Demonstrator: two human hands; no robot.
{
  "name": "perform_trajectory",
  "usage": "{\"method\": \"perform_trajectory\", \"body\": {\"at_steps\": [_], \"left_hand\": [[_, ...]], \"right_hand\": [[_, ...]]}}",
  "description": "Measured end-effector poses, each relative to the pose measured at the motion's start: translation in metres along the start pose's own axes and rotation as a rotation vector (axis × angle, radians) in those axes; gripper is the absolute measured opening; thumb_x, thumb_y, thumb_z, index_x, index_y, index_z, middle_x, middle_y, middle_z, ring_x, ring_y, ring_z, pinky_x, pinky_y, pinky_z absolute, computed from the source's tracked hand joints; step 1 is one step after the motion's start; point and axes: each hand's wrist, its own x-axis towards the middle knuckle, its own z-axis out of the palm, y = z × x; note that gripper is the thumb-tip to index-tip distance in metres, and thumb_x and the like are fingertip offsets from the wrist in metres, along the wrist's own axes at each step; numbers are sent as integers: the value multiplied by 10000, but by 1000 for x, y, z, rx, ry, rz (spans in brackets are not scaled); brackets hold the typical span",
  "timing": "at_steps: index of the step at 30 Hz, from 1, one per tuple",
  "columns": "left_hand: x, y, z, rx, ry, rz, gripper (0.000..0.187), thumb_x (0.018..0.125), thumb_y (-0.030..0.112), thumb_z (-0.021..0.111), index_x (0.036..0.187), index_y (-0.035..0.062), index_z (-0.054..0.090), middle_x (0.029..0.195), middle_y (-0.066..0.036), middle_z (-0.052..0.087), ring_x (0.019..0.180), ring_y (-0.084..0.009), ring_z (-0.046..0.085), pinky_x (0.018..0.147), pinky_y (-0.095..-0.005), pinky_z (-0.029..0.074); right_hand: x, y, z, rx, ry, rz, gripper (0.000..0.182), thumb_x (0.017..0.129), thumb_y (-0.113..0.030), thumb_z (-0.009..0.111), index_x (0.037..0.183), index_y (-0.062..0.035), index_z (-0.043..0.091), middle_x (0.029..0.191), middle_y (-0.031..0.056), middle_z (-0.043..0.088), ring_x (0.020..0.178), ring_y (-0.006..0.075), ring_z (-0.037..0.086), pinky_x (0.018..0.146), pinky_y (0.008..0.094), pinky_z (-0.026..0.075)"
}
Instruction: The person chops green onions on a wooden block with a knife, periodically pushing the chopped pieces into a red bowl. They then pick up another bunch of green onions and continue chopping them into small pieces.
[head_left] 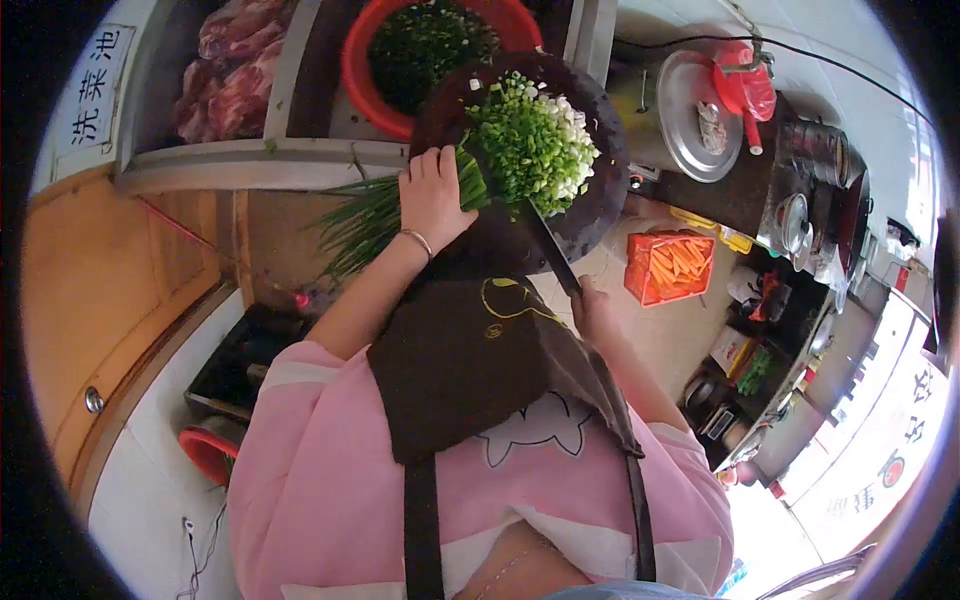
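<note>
And here the knife (548, 247) slants across the round chopping board (592, 225), its long axis diagonal: handle low on the right near the apron, blade pointing up and left, along the near side of the chopped scallions (535, 140). The right hand (597, 312) is closed around the handle. Over on the left, the left hand (435, 197) presses down on the bunch of scallions (375, 215), fingers close together. That bunch lies nearly sideways, its cut end on the board by the blade, its long green tips fanning out left and slightly down past the edge.

Now the containers: a red basin (355, 72) just beyond the board holds chopped greens (425, 52); left of it, a metal sink (200, 152) holds raw meat (232, 75). Off to the right, an orange-red crate (672, 293) is filled with orange sticks (680, 258).
</note>
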Motion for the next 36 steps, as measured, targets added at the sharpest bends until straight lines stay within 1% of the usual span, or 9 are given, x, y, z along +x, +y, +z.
{"method": "perform_trajectory", "body": {"at_steps": [8, 10, 16, 21, 24, 26, 29, 32, 36], "left_hand": [[-1, 0, 4, 1, 70, 18, 953, 526, 316, 862, 1297, 24, 384, 1218, -159, 476, 1121, -315, 461, 893, -447, 396], [-2, -1, 5, -9, 70, 21, 949, 528, 315, 861, 1296, 24, 386, 1218, -159, 477, 1121, -315, 461, 893, -447, 395], [-1, 1, 2, -21, 48, 10, 953, 540, 322, 860, 1305, 26, 375, 1243, -162, 472, 1135, -322, 461, 914, -456, 401], [-1, 0, 1, -14, -5, -16, 975, 549, 337, 863, 1324, 27, 359, 1288, -173, 460, 1172, -331, 452, 948, -466, 404], [-2, 0, 4, -9, 121, 30, 891, 535, 319, 851, 1253, 27, 411, 1177, -145, 487, 1079, -311, 475, 871, -438, 403], [-1, 0, 0, -17, -8, -9, 971, 551, 349, 861, 1318, 23, 362, 1272, -168, 466, 1173, -331, 453, 956, -468, 396], [-3, -1, 6, -16, 120, 32, 906, 537, 324, 851, 1266, 27, 402, 1192, -147, 483, 1099, -313, 467, 883, -441, 401], [-1, -1, 4, -25, 81, 19, 909, 539, 320, 852, 1271, 29, 398, 1205, -148, 478, 1106, -312, 465, 894, -441, 397], [0, 2, -2, -8, -9, -9, 941, 559, 331, 854, 1304, 22, 368, 1247, -160, 465, 1148, -326, 457, 956, -451, 394]], "right_hand": [[-7, 8, 5, -78, -4, 25, 132, 931, -200, 485, 964, -92, 416, 659, 232, 592, 647, 457, 593, 567, 555, 447], [-10, 3, -4, -61, 27, -40, 167, 910, -145, 509, 1027, -57, 428, 641, 226, 581, 614, 440, 581, 535, 533, 427], [0, -31, -5, -99, -84, 42, 168, 914, -167, 513, 1032, -82, 430, 662, 212, 590, 633, 432, 588, 549, 535, 428], [-3, 3, 17, -99, -23, 12, 170, 913, -177, 522, 1025, -89, 428, 655, 204, 588, 629, 426, 592, 547, 530, 436], [-10, -1, 7, -57, 18, -51, 169, 912, -176, 524, 1019, -90, 425, 649, 205, 583, 619, 426, 591, 538, 521, 440], [-8, -7, 7, -25, 19, -77, 167, 912, -175, 524, 1017, -93, 424, 648, 208, 582, 614, 427, 590, 533, 517, 441], [-3, -13, 15, -86, -14, -43, 164, 912, -179, 529, 1014, -98, 428, 646, 209, 580, 605, 425, 588, 525, 515, 439], [0, -12, 12, -74, -38, -36, 132, 910, -173, 503, 994, -102, 430, 689, 210, 604, 666, 443, 595, 585, 535, 452], [-5, 10, -7, -133, -31, -137, 137, 890, -179, 558, 983, -110, 483, 693, 175, 604, 627, 383, 604, 547, 490, 462]]}}
